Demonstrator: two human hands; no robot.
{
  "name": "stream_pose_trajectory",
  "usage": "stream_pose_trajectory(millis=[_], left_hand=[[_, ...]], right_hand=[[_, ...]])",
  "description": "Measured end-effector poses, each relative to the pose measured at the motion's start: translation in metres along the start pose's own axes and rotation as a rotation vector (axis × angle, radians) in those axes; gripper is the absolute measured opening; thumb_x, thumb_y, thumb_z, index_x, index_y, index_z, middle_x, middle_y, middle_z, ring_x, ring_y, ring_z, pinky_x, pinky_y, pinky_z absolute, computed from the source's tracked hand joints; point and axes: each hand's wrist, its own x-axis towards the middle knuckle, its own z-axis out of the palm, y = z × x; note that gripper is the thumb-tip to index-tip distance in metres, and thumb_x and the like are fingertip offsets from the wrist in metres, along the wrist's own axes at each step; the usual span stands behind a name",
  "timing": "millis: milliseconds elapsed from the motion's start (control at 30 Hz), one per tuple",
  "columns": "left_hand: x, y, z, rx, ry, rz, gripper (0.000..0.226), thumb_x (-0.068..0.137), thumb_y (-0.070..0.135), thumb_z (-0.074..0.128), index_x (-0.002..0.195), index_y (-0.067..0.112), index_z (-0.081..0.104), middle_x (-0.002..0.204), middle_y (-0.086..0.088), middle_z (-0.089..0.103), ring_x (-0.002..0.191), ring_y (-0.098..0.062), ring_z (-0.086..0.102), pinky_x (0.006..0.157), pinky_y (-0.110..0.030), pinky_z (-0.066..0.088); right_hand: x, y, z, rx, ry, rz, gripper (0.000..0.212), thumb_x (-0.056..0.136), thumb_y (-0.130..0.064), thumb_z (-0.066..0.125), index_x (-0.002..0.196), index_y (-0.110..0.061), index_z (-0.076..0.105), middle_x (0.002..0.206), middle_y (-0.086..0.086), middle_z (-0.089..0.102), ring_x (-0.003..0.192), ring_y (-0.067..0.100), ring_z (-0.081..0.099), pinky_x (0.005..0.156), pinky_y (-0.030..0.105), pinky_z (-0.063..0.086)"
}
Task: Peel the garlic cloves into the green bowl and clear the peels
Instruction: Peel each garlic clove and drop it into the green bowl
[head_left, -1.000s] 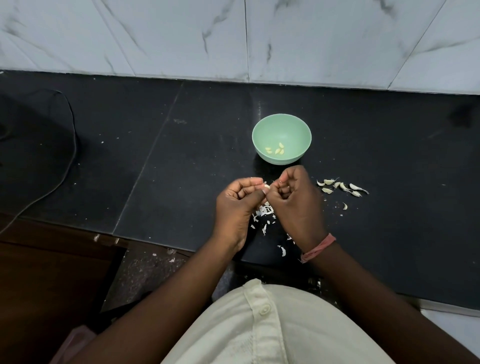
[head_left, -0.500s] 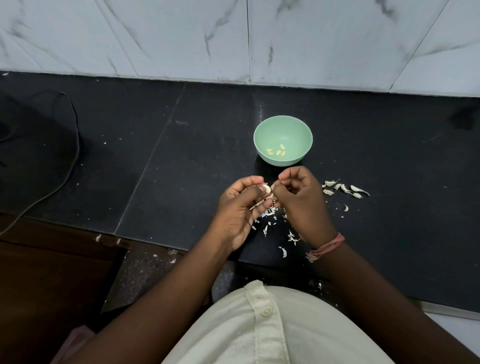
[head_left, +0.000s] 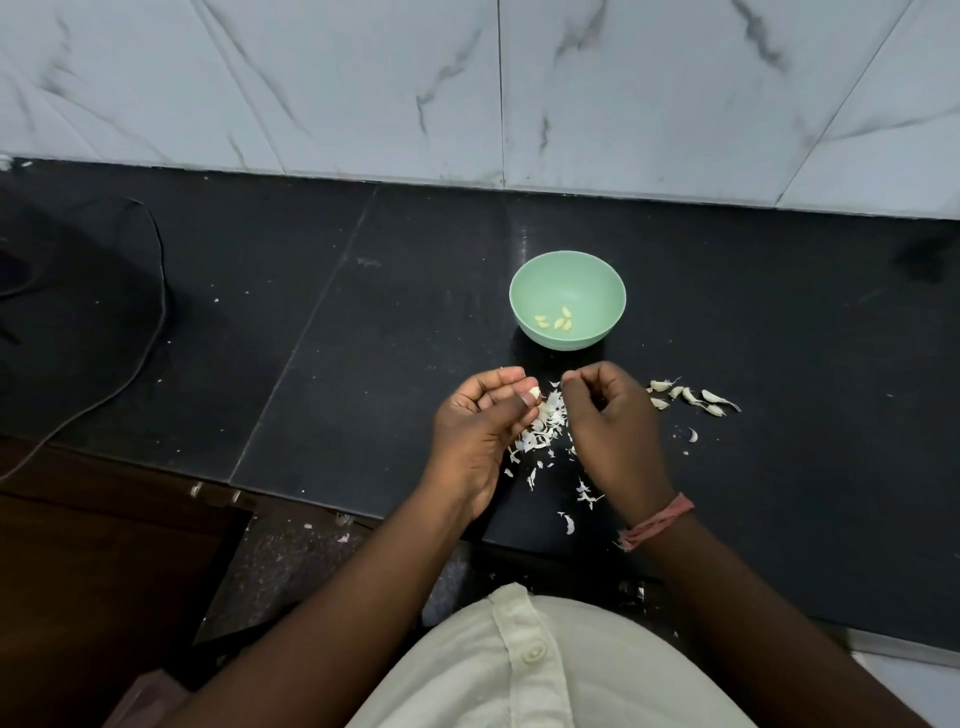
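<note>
The green bowl stands on the black counter with several peeled cloves in its bottom. Just in front of it, my left hand pinches a garlic clove between thumb and fingertips. My right hand is a short gap to the right, fingers curled with thumb and forefinger pressed together; whether a bit of skin is between them I cannot make out. A heap of white peels lies on the counter between and below both hands. Several unpeeled cloves lie right of my right hand.
A black cable loops over the counter at the far left. The marble-tiled wall rises behind the bowl. The counter's front edge runs just below my wrists, with peel scraps scattered on it.
My hands have drawn apart: the right one pulled away to the right from the clove, which stays in the left hand's fingers. More of the peel heap shows between them.
</note>
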Motion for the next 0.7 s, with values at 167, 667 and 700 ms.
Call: stream_pose_trajectory(millis=[167, 667, 700], left_hand=[[0.0, -0.003, 0.0, 0.084, 0.049, 0.106, 0.028, 0.079, -0.014, 0.072, 0.104, 0.0, 0.069, 0.093, -0.012, 0.071, 0.092, -0.023, 0.069, 0.085, -0.034, 0.058], [0.001, 0.004, -0.009, 0.102, -0.132, 0.064, 0.025, 0.079, -0.01, 0.07, 0.102, 0.0, 0.067, 0.091, -0.012, 0.071, 0.087, -0.02, 0.068, 0.082, -0.027, 0.058], [0.0, 0.005, -0.009, 0.102, -0.15, 0.059, 0.027, 0.077, -0.008, 0.072, 0.102, 0.0, 0.067, 0.091, -0.011, 0.071, 0.086, -0.019, 0.068, 0.081, -0.026, 0.058]], right_hand=[[-0.003, 0.002, 0.004, 0.125, -0.13, -0.003, 0.008, 0.092, -0.01, 0.069, 0.09, -0.013, 0.076, 0.071, -0.009, 0.071, 0.065, 0.002, 0.064, 0.064, 0.025, 0.054], [0.007, -0.003, -0.003, 0.551, -0.32, 0.321, 0.024, 0.089, 0.011, 0.057, 0.078, -0.002, 0.074, 0.07, 0.018, 0.051, 0.057, 0.022, 0.045, 0.049, 0.03, 0.037], [0.006, -0.005, -0.003, 0.574, -0.33, 0.34, 0.021, 0.09, 0.012, 0.056, 0.08, 0.001, 0.072, 0.069, 0.017, 0.052, 0.057, 0.02, 0.046, 0.048, 0.029, 0.037]])
